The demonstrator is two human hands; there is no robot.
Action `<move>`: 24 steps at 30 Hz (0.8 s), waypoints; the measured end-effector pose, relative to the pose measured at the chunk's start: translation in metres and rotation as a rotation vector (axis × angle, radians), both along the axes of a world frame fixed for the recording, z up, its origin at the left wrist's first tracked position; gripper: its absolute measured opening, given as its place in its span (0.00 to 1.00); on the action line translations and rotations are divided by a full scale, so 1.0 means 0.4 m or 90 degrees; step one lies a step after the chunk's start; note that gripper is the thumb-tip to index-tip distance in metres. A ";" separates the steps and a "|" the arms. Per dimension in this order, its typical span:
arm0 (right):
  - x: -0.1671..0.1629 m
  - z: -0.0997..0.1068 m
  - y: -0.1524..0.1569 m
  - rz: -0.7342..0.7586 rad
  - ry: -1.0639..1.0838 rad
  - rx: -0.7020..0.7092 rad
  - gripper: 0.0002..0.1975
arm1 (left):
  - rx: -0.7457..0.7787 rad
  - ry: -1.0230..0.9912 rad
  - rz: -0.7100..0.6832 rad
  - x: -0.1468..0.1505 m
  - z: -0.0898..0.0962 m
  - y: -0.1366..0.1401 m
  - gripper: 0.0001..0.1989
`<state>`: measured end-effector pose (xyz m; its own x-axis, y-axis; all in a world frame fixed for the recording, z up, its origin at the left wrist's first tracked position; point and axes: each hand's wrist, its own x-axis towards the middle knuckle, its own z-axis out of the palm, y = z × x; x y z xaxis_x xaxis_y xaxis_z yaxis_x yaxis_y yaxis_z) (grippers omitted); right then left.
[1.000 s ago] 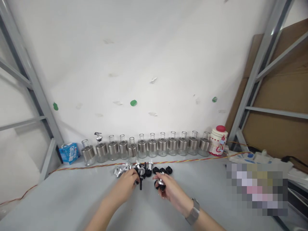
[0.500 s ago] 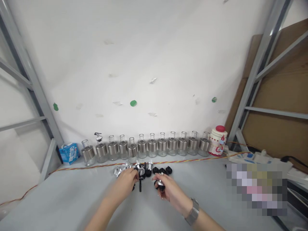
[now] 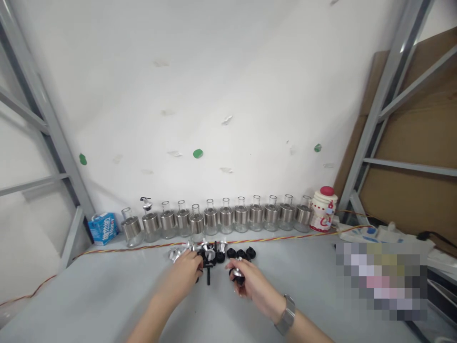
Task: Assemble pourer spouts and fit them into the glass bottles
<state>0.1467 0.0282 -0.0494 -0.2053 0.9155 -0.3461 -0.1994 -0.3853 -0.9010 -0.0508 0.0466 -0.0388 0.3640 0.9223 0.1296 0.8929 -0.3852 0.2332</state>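
Observation:
My right hand [image 3: 252, 278] is closed round a silver pourer cap [image 3: 238, 273] with a black lower part. My left hand [image 3: 185, 269] is closed at the near edge of a pile of parts, its fingertips bent down; a bit of black shows below them, too small to name. Just right of these fingers a black stem-like part [image 3: 208, 276] lies on the table. Silver caps [image 3: 209, 255] and black pieces make up the pile. Several black stoppers [image 3: 241, 253] lie beyond my right hand.
Glass bottles with metal sleeves [image 3: 210, 216] stand in a row along the wall; one carries a pourer top [image 3: 146, 203]. A blue carton [image 3: 103, 229] is at the left end, a white-and-red jar [image 3: 323, 209] at the right. A twisted cord [image 3: 143, 247] crosses the grey table [image 3: 89, 295].
My left hand has shifted slightly left, away from the black stem-like part. The right hand stays in place with the pourer cap.

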 end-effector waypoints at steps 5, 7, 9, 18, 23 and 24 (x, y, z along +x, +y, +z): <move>-0.001 0.000 -0.001 0.003 -0.004 -0.005 0.10 | -0.003 0.013 0.028 0.014 0.000 -0.004 0.08; -0.002 0.002 -0.001 0.003 -0.009 -0.007 0.10 | 0.000 0.008 0.035 0.018 -0.001 -0.006 0.08; -0.002 0.001 -0.001 0.005 -0.012 -0.008 0.11 | 0.007 0.003 0.043 0.021 -0.001 -0.007 0.08; -0.009 -0.043 -0.004 0.123 -0.178 0.177 0.11 | 0.032 -0.249 0.080 0.042 -0.009 0.007 0.03; -0.012 -0.029 -0.025 0.164 -0.260 0.224 0.10 | 0.059 -0.368 0.052 0.056 -0.014 -0.001 0.02; -0.011 -0.027 -0.028 0.167 -0.269 0.238 0.10 | 0.064 -0.371 0.050 0.058 -0.016 -0.003 0.02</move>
